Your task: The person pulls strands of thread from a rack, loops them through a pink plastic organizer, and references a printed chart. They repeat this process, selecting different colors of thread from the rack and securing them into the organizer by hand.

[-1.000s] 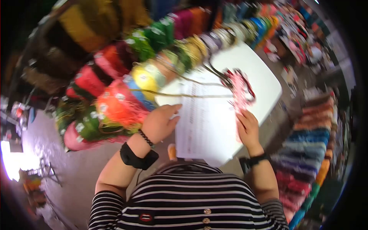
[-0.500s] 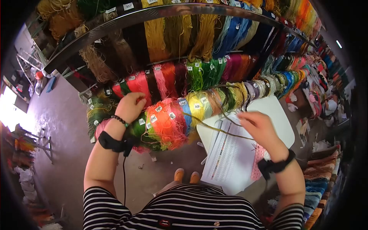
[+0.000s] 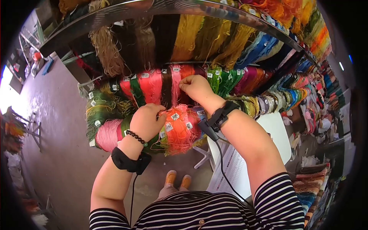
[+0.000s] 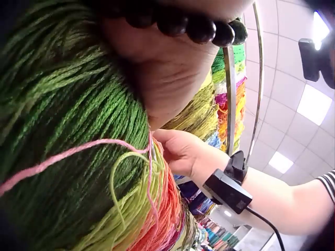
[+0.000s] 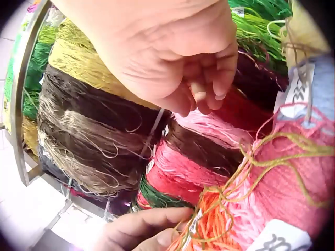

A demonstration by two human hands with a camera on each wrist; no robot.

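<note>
Beside an orange yarn skein (image 3: 177, 132) with white labels, my left hand (image 3: 147, 120) rests over green yarn (image 4: 78, 110). In the right wrist view its forefinger and thumb lie at the orange skein's edge; whether they pinch it I cannot tell. A pink strand (image 4: 78, 154) crosses the green yarn near that hand. Farther back, my right hand (image 3: 197, 90) has curled fingers and pinches at a pink yarn skein (image 3: 176, 82). Dark brown yarn (image 5: 199, 149) and red yarn (image 5: 183, 172) hang alongside.
A metal rail (image 3: 153, 8) arches over rows of hanging skeins. To the right stands a white table (image 3: 278, 132) with a printed sheet (image 3: 230, 166), partly behind my right arm. A pink yarn bundle (image 3: 109, 135) lies left of my left hand. Cables trail from both wrist cameras.
My right hand has left the table and the pink braided piece, crossing left to the pink hanging yarn. My left hand moved from the paper to the skeins, then nearer the orange one.
</note>
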